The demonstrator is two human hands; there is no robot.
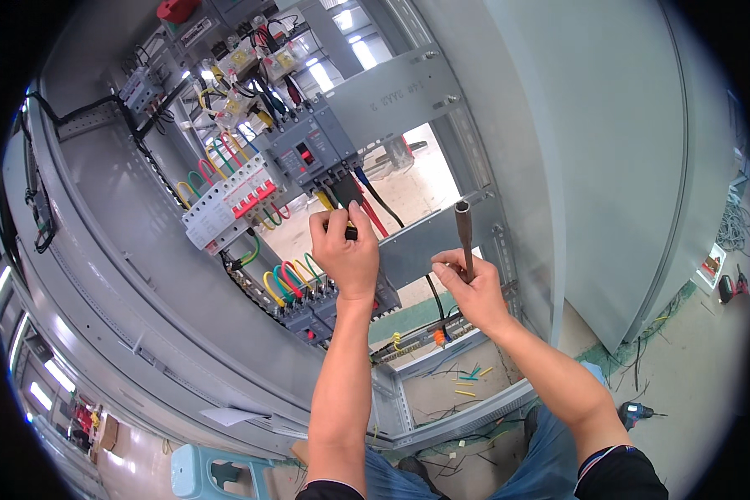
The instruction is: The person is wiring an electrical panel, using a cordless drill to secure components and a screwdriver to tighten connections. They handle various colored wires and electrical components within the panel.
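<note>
My left hand is closed around a bundle of thick cables, black, yellow and red, just under a grey moulded-case breaker in an open electrical cabinet. My right hand grips a dark cylindrical tool, a socket driver shaft held upright, its open end pointing up in front of a grey steel cross rail. The two hands are a short way apart.
A row of white breakers with red levers sits left of the hands, with coloured looped wires and more breakers below. Grey cabinet door stands on the right. Wire offcuts lie on the floor; a cordless drill lies lower right; a pale blue stool is below.
</note>
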